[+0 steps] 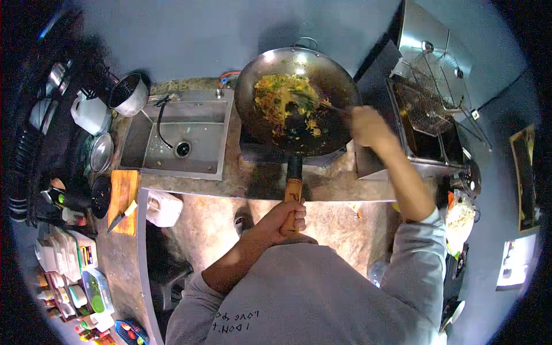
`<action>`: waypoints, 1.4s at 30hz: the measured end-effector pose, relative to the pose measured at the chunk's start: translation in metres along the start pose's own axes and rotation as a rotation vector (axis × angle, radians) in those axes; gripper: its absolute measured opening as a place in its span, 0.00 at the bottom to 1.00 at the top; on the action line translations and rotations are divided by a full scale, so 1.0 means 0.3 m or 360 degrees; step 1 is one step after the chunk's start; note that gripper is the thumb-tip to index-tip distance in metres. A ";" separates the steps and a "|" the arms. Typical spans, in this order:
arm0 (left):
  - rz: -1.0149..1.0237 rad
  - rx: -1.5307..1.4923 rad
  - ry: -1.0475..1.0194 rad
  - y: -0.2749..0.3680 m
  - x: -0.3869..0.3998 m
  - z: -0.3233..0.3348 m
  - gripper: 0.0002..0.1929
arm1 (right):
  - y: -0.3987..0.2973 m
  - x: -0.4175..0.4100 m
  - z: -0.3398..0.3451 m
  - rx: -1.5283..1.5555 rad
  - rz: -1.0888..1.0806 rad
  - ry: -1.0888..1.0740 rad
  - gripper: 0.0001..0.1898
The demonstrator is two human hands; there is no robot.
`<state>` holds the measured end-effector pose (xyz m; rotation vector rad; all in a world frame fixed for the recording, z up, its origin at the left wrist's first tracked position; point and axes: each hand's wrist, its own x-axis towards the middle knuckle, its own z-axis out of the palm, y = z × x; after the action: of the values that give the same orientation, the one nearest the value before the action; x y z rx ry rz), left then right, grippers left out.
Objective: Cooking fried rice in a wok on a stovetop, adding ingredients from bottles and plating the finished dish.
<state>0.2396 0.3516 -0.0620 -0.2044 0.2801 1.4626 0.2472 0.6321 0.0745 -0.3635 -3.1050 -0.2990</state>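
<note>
A large metal wok (336,92) holds a yellow and green stir-fried mixture of food (274,97), with charred-looking bits low in the pan. My left hand (291,217) is wrapped around the wok's wooden handle (293,187), close to my body. At the wok's right rim, my right hand (371,129) is closed on a thin utensil (330,105), whose far end reaches into the food. That utensil is blurred, so its exact kind cannot be told. A burner under the wok is mostly hidden.
A steel sink (189,138) lies left of the wok. Fryer baskets (431,116) hang over a deep fryer (455,140) at right. On the left counter, a knife (123,215) rests on a wooden cutting board (125,185), near containers (58,252). A white jug (163,208) stands below.
</note>
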 end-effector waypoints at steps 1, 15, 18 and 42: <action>0.0020 -0.0014 -0.0014 0.007 0.003 0.001 0.09 | 0.074 -0.017 -0.037 0.0011 0.0007 0.0044 0.11; 0.0008 0.0116 0.0013 0.149 0.078 0.006 0.05 | 0.037 0.393 0.111 -0.0253 0.0112 0.0105 0.16; 0.0081 0.0064 0.0083 0.121 0.028 0.017 0.07 | -0.059 0.266 0.136 -0.0269 -0.0319 0.0189 0.22; 0.0149 0.0096 0.0402 0.060 0.059 0.253 0.05 | -0.182 -0.032 -0.055 -0.0105 -0.0065 -0.0186 0.11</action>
<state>0.2279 0.3933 0.0053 -0.3316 0.5442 1.5192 0.2436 0.5746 0.0801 -0.3299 -3.2270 -0.3956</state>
